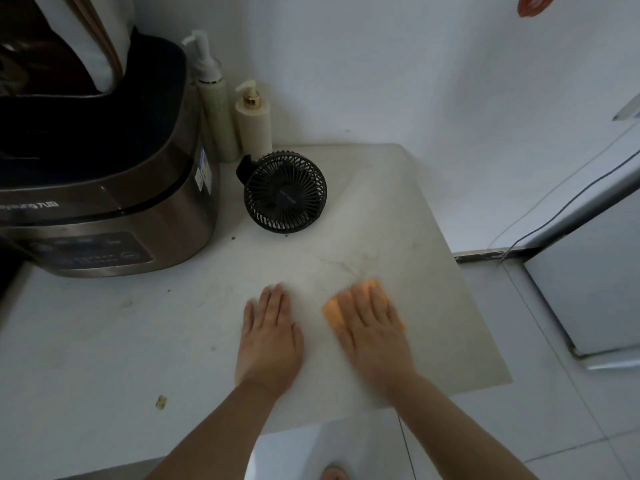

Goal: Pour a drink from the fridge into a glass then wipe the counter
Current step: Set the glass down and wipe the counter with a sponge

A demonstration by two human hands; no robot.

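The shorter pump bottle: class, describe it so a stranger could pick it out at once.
Start at the large bronze cooker on the left of the white counter. Two cream pump bottles stand against the wall to its right, behind the black desk fan. The shorter pump bottle is the right-hand one, with a gold collar under its pump.

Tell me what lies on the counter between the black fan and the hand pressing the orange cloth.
In the head view, no object: only bare pale counter with thin hair-like strands, between the small round black fan and the right hand flat on the orange cloth.
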